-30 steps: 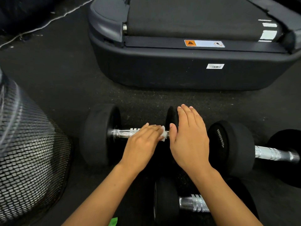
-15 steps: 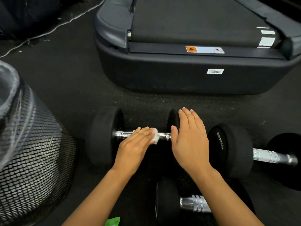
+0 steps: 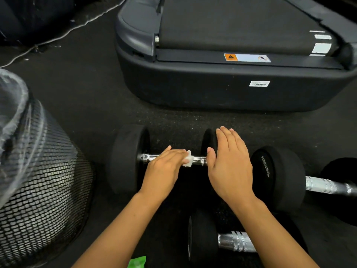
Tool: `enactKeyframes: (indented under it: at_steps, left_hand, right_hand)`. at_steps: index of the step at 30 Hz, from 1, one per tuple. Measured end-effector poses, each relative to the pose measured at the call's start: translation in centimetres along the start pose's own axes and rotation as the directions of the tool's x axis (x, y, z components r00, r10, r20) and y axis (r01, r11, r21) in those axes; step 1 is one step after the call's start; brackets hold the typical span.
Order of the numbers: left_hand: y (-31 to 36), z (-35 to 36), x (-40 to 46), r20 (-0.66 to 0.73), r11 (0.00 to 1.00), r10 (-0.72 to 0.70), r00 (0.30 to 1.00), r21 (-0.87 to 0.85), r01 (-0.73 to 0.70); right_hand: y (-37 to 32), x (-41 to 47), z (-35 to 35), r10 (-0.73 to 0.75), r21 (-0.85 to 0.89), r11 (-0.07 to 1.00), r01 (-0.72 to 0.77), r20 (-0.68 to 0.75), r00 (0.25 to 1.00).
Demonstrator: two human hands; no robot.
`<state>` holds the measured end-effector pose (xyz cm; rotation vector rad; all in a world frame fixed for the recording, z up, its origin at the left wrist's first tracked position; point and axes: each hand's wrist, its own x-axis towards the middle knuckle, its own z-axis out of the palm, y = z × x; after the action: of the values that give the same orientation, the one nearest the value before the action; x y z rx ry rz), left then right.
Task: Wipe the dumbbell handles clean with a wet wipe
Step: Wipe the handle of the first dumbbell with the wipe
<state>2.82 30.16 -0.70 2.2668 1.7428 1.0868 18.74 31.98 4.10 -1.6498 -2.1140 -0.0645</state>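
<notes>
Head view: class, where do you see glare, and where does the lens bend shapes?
Head view: glare glints on the chrome handle beside the wipe; the wide lens bows the mesh basket at the left edge and the treadmill base.

left hand (image 3: 164,169): palm down, fingers curled | right hand (image 3: 229,167): flat, fingers straight
</notes>
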Motion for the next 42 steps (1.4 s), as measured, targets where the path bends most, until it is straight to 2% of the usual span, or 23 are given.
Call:
enactKeyframes:
  at_steps: [2,4,7,10,13,16,18,21,24,26,29,33,35,39,42]
  left_hand:
    - [0.5,-0.2,1.3,0.146,0.994,-0.106,0.984,0.053,0.099]
    - [0.5,-0.4,1.8,0.223,0.995,-0.093,0.97,0.065,0.08]
    - [-0.2,-0.6,0.1,0.144,0.999,0.037,0.989,-0.039,-0.032]
    - [-0.1,-0.4,-1.2,0.056,1.0,0.014,0.998,-0.023,-0.013]
    - [0.8,0.3,1.2,0.156,0.991,-0.128,0.979,-0.018,0.133]
    - [1.6,0.8,1.9,0.256,0.999,-0.027,0.966,-0.03,0.035]
    - [1.1,0.7,0.6,0.178,0.997,0.063,0.982,-0.057,-0.054]
    - [0.4,0.5,-0.3,0.086,0.999,0.022,0.996,-0.051,-0.018]
    - [1.6,0.8,1.6,0.181,0.998,-0.048,0.982,-0.024,0.053]
    - [1.9,0.9,1.6,0.234,0.999,0.006,0.972,-0.038,0.003]
    - [1.2,0.6,0.6,0.216,0.996,0.079,0.973,-0.045,-0.071]
    - [2.1,1.5,2.9,0.27,0.997,-0.075,0.96,0.025,0.071]
    - [2.3,1.8,2.5,0.226,1.0,-0.026,0.974,0.002,0.026]
    - [0.8,1.7,-0.3,0.087,0.981,0.194,0.977,-0.024,-0.193]
    - [0.0,1.2,-0.7,0.017,0.976,0.217,0.976,-0.007,-0.217]
  right_hand:
    - [-0.1,0.0,0.0,0.002,0.007,1.0,-0.002,-0.001,1.0]
    - [-0.1,0.0,0.0,0.006,0.011,1.0,-0.006,-0.004,1.0]
    - [-0.1,-0.2,0.0,0.005,0.012,1.0,-0.005,-0.014,1.0]
    - [-0.1,-0.5,-0.1,-0.002,0.014,1.0,0.002,-0.008,1.0]
    - [0.0,-0.3,0.0,0.004,0.009,1.0,-0.004,-0.006,1.0]
    - [-0.1,-0.1,-0.1,0.008,0.01,1.0,-0.008,-0.003,1.0]
    - [-0.1,-0.1,-0.1,0.005,0.014,1.0,-0.005,0.001,1.0]
    - [-0.1,-0.1,-0.1,0.0,0.008,1.0,0.001,-0.003,1.0]
    - [-0.1,-0.2,-0.1,0.003,0.008,1.0,-0.003,-0.01,1.0]
    - [-0.1,-0.2,-0.2,0.008,0.019,1.0,-0.008,-0.013,1.0]
    - [-0.1,-0.3,-0.3,0.003,0.018,1.0,-0.003,-0.019,1.0]
    - [0.0,-0.2,0.0,-0.003,0.022,1.0,0.004,-0.011,1.0]
    - [0.0,-0.2,0.0,-0.002,0.026,1.0,0.003,-0.011,1.0]
    - [0.0,-0.3,-0.1,-0.005,0.033,0.999,0.005,-0.014,1.0]
    - [0.0,-0.4,-0.1,-0.008,0.048,0.999,0.008,0.002,1.0]
